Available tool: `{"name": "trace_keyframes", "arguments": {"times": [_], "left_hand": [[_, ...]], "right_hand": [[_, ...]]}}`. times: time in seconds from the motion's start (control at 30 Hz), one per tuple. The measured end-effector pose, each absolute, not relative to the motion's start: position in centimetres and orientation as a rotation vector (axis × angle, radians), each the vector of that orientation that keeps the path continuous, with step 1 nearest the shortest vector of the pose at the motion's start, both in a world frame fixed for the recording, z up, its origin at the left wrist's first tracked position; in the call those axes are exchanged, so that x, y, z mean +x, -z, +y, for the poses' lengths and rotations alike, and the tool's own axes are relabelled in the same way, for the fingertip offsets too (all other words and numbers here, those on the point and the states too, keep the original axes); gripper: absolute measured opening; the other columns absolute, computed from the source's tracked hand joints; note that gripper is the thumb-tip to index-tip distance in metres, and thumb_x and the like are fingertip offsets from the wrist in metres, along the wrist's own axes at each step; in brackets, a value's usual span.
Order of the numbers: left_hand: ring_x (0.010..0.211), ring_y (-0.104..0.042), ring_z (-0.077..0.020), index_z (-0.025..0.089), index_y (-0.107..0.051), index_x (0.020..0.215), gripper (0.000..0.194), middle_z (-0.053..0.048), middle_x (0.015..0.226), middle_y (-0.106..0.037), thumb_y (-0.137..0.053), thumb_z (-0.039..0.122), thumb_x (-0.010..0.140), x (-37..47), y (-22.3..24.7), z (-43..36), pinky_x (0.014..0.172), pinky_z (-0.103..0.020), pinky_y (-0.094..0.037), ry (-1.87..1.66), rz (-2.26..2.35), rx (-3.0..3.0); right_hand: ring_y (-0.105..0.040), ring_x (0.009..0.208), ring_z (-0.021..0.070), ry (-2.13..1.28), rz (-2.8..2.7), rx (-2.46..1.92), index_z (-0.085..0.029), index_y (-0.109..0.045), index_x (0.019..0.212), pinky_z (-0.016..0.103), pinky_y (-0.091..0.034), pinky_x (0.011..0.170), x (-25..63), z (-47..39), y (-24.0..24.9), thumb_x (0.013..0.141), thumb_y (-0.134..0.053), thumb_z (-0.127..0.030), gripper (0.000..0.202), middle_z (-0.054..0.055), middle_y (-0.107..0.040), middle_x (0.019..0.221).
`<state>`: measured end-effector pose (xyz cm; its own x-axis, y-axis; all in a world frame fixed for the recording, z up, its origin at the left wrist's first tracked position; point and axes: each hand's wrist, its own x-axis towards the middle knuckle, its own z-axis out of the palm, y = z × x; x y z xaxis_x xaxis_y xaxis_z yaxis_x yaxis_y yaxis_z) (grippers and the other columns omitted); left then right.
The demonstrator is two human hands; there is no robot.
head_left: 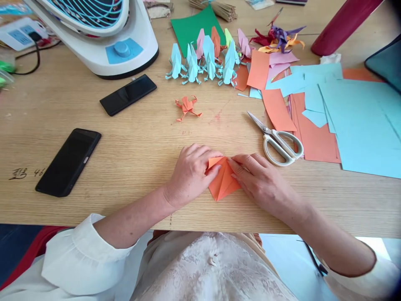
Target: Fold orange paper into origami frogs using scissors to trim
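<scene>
An orange sheet of origami paper [222,184], creased with lines fanning from one point, lies on the table near its front edge. My left hand [196,169] pinches its upper left side between thumb and fingers, where a flap is folded over. On the other side, my right hand [255,171] has its fingers closed against the paper's upper right edge. Parts of the sheet are hidden under both hands. Beyond them sits a small orange origami frog [187,107]. Grey-handled scissors [275,142] rest to the right, blades pointing away to the left.
Several light blue folded figures [209,58] stand at the back by a green sheet [197,27]. Orange paper [313,129] and light blue paper [366,125] pile up at right. Two phones [69,161] and a white fan [125,46] occupy the left. A red cylinder [344,25] stands far right.
</scene>
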<state>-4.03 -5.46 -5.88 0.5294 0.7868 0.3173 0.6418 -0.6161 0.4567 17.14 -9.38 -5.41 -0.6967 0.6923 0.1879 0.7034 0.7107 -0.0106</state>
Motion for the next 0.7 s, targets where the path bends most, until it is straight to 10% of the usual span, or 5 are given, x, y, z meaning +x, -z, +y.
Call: {"name": "trace_keyframes", "arguments": {"times": [0.7], "left_hand": [[0.088,-0.058,-0.0193,0.019,-0.068,0.099,0.01,-0.004,0.092,-0.07,-0.062,0.018,0.092,-3.83,6.08,-5.3,0.082,-0.034,-0.047,-0.783,1.082,2.493]], "right_hand": [[-0.057,0.093,0.0284,-0.052,-2.678,-1.149,-0.013,-0.055,0.129,0.044,-0.053,0.081,17.38,-9.14,5.43,0.098,-0.042,-0.008,0.034,0.016,-0.063,0.109]]}}
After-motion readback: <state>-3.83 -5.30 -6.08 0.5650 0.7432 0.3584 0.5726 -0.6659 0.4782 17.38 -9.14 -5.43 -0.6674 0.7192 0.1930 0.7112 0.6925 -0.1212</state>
